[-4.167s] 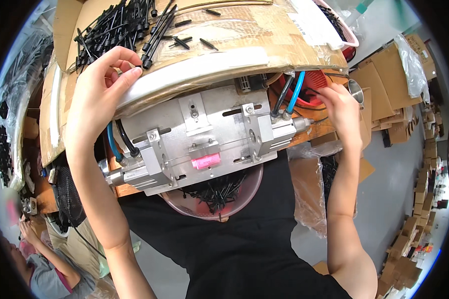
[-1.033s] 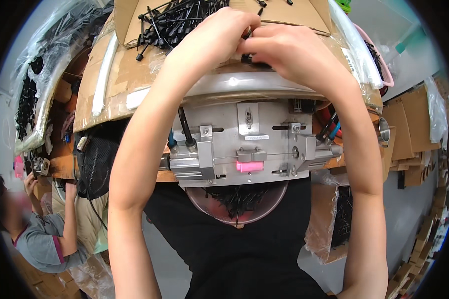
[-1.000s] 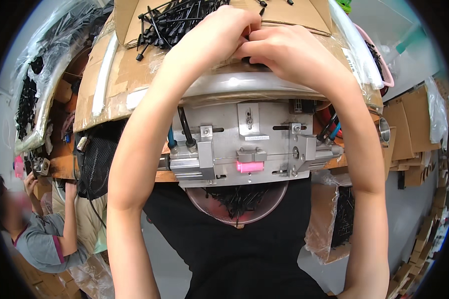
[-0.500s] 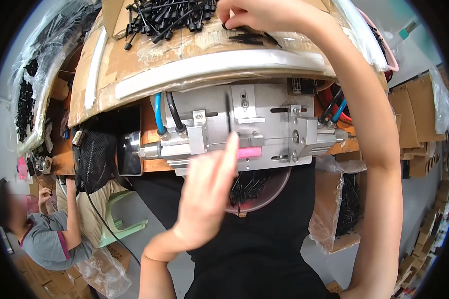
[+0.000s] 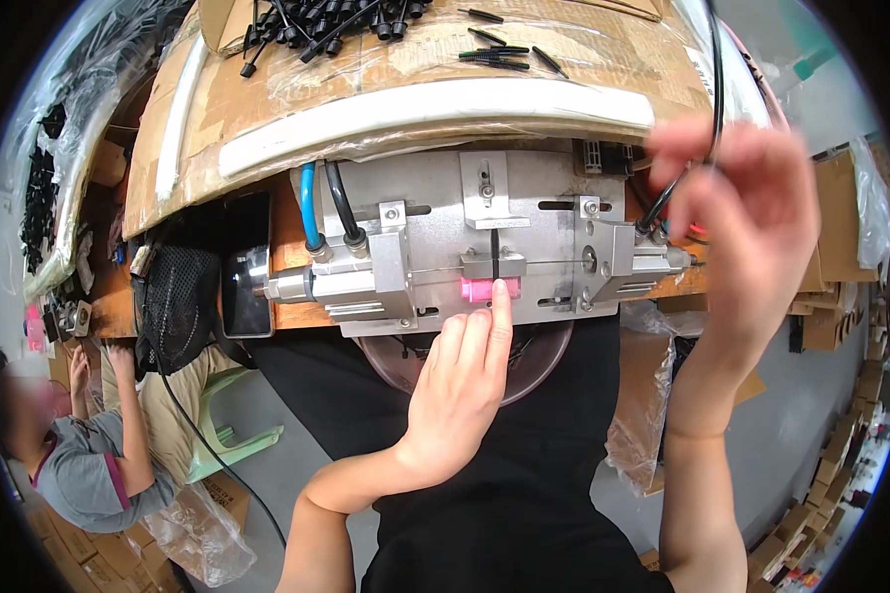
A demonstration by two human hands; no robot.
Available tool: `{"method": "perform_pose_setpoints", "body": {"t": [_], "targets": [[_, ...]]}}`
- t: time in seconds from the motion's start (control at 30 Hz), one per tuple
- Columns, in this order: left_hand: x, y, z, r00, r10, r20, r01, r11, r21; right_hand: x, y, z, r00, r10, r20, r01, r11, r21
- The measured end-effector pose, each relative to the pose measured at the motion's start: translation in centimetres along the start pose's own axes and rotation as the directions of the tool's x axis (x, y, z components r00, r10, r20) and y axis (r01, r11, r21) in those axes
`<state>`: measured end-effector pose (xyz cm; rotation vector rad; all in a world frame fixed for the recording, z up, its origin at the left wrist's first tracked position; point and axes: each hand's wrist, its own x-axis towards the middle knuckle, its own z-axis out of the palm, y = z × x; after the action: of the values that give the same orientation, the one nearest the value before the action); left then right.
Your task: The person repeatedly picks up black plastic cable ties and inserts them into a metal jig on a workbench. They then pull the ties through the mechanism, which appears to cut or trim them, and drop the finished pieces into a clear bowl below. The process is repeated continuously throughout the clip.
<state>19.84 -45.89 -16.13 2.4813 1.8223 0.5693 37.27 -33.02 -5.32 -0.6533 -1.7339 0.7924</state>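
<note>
My left hand (image 5: pixel 460 381) reaches over the front of a metal clamping fixture (image 5: pixel 435 212). Its index finger is stretched out, the tip at the lower end of a thin black rod (image 5: pixel 495 254); the other fingers curl in. The rod stands across a small metal holder (image 5: pixel 475 266) in the fixture's middle, just above a pink block (image 5: pixel 476 289). To the right, my right hand (image 5: pixel 747 212) is raised and smeared by motion, thumb and fingers bent. A black cord (image 5: pixel 717 69) crosses by its fingers; whether they grip it I cannot tell.
Several short black rods (image 5: pixel 494 59) and a heap of black capped stems (image 5: pixel 331 25) lie on the cardboard (image 5: pixel 386 84) behind the fixture. A blue air tube (image 5: pixel 310 203) rises at its left. Under its front edge is a bowl (image 5: pixel 554 361). A co-worker (image 5: pixel 99 455) sits at left.
My right hand has come from the loose rods down to the fixture's right side. My left hand has moved right, and the black rod now sits upright in the middle holder.
</note>
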Motion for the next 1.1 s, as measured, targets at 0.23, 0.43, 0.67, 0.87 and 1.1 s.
{"method": "perform_pose_setpoints", "body": {"t": [0.23,0.43,0.67,0.87,1.1], "targets": [[-0.4,-0.5,-2.5,0.992,-0.128,-0.013,0.121,0.962,-0.245,-13.7,2.8,6.0,0.986,0.087,0.141,-0.034,0.938,-0.345],[-0.8,-1.1,-4.0,0.981,-0.176,-0.081,0.149,0.953,-0.265,-14.2,4.4,8.3,0.975,0.13,0.183,-0.049,0.918,-0.395],[-1.0,-3.2,-5.5,0.982,-0.18,-0.061,0.156,0.945,-0.288,-12.2,2.7,7.6,0.949,0.184,0.257,-0.038,0.874,-0.485],[7.6,-14.6,-10.8,0.893,-0.245,-0.377,0.172,0.961,-0.218,3.6,2.8,8.1,0.911,-0.246,0.332,0.408,0.662,-0.628],[16.1,-22.9,-11.0,0.97,-0.214,-0.112,0.184,0.956,-0.227,17.2,8.6,9.7,0.772,-0.26,0.579,0.615,0.534,-0.58]]}}
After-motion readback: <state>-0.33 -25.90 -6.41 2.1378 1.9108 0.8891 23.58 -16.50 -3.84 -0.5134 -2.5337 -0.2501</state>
